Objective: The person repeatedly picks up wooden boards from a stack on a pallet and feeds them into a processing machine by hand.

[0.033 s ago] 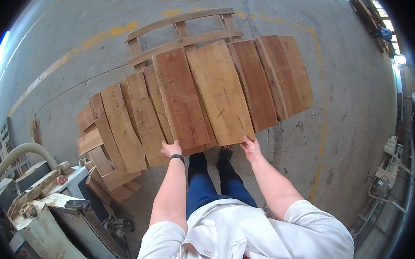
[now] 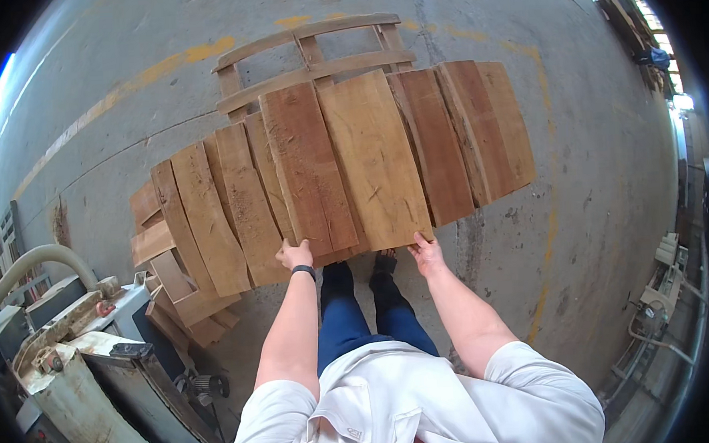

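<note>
In front of me several wooden boards lie side by side in a row. My left hand (image 2: 294, 255) is closed on the near left corner of a reddish-brown board (image 2: 303, 160), whose surface carries shavings. With its fingers at the near right corner of a paler, yellowish-brown board (image 2: 377, 164), my right hand (image 2: 428, 254) pinches that edge. The two boards lie next to each other, the pale one on the right. Darker boards (image 2: 439, 153) continue to the right, and narrower dusty boards (image 2: 245, 195) to the left. What supports the row underneath is mostly hidden.
Beyond the boards a slatted wooden pallet (image 2: 314, 67) lies on the grey concrete floor (image 2: 487, 311). Short wood offcuts (image 2: 186, 290) are piled at the left. A worn machine (image 2: 99, 395) with a hose (image 2: 44, 255) stands near left; pipes and equipment (image 2: 664, 309) line the right side.
The pale board's near end and my right hand have shifted very slightly to the left. My left hand looks still.
</note>
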A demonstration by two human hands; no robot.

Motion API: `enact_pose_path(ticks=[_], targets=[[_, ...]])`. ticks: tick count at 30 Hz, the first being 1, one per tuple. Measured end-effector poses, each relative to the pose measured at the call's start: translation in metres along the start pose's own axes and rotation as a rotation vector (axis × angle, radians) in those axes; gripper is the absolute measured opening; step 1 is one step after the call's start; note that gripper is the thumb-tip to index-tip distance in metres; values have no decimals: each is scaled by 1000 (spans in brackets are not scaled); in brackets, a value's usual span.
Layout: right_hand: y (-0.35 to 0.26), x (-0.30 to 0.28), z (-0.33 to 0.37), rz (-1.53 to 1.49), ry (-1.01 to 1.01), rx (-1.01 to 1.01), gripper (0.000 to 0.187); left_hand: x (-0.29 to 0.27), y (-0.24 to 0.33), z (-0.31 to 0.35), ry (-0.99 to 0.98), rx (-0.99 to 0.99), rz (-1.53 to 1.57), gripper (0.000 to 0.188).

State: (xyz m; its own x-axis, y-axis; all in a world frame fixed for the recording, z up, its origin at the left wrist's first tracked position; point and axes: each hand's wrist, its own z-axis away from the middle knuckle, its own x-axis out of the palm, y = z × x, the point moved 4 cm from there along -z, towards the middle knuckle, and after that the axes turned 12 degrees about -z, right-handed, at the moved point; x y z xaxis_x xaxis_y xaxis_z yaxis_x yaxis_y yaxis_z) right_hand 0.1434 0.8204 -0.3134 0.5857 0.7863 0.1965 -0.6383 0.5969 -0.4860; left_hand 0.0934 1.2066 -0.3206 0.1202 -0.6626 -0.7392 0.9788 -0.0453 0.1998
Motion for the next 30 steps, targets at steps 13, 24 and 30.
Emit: enact_pose_path(ticks=[13, 24, 30], targets=[[-17, 24, 18, 12, -76, 90, 36, 5, -2, 14, -92, 187, -60, 71], [-155, 164, 127, -32, -362, -79, 44, -204, 149, 84, -1008, 377, 851, 56], [-217, 296, 151, 227, -385, -277, 41, -243, 247, 55, -1000, 250, 1001, 24]])
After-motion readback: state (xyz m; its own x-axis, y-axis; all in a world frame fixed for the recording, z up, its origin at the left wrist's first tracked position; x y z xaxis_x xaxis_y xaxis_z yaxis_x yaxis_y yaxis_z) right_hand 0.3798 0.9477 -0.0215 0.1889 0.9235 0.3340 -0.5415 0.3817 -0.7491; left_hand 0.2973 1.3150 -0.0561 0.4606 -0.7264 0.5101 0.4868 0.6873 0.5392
